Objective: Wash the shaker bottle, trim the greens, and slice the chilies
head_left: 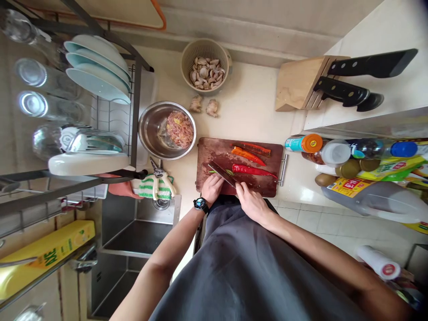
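A knife (222,174) is in my right hand (249,201), its fingers wrapped around the handle at the front of the brown cutting board (204,151). The blade slants up and left across the board. Close to the blade, my left hand (211,188) has its fingers curled together; what they pinch, if anything, is hidden. A small green piece (211,171) shows beside the blade. To its right lies a whole red chili pepper (252,170) with a green stem end. Farther back, an orange-red pepper piece (248,156) and an opened red pepper half (256,148) lie on the board.
A steel bowl of sliced meat (147,129), two ginger pieces (211,108) and a basket of garlic (187,67) stand behind. A knife block (290,84) and bottles (334,151) are at right. Left are a dish rack (133,111), kitchen shears (158,171) and a sink (137,236).
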The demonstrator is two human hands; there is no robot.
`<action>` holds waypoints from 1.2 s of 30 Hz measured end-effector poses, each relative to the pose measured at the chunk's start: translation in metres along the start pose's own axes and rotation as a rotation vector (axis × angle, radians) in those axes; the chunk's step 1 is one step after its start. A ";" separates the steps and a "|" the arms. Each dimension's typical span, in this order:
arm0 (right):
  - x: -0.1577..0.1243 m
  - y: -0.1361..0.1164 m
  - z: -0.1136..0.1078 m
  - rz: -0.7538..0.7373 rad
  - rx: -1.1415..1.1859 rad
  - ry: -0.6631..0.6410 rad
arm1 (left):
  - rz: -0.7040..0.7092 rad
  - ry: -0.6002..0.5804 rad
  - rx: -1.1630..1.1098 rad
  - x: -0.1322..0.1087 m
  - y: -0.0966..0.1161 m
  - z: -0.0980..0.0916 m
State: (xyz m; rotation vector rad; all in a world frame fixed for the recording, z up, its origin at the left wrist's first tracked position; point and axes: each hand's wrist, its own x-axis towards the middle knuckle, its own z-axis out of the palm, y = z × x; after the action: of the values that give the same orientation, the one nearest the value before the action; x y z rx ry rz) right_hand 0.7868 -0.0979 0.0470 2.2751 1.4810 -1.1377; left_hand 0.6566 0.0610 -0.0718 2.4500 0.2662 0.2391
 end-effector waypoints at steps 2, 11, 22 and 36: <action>-0.007 -0.006 -0.004 -0.010 -0.009 -0.007 | 0.024 0.004 0.009 -0.001 -0.001 0.001; 0.003 -0.015 -0.011 0.021 0.015 -0.038 | 0.014 -0.033 -0.003 -0.003 -0.004 0.004; 0.002 -0.002 -0.009 -0.013 0.037 0.012 | 0.030 -0.025 0.001 0.002 0.002 -0.004; 0.019 -0.003 -0.016 0.005 0.122 -0.057 | 0.021 -0.040 -0.004 -0.002 -0.002 0.000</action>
State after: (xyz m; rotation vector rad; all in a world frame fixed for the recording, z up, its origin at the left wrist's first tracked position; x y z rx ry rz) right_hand 0.7963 -0.0744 0.0453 2.3020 1.4212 -1.3137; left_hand 0.6542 0.0617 -0.0733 2.4516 0.2218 0.1992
